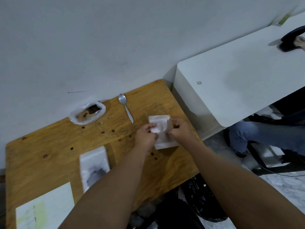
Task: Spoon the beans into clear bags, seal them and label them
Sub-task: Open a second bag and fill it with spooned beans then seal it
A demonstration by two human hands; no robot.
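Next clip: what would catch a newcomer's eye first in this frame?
The left hand and right hand pinch a clear bag at the right of the wooden table. Beyond them a spoon lies near the far edge, with an open bag of beans to its left by the wall. Loose beans dot the wood, and a second bag with dark contents lies beside the left forearm.

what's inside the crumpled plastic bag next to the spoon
Dark brown beans show in the crumpled plastic bag, heaped toward its far end. How many lie under the folded film cannot be seen.
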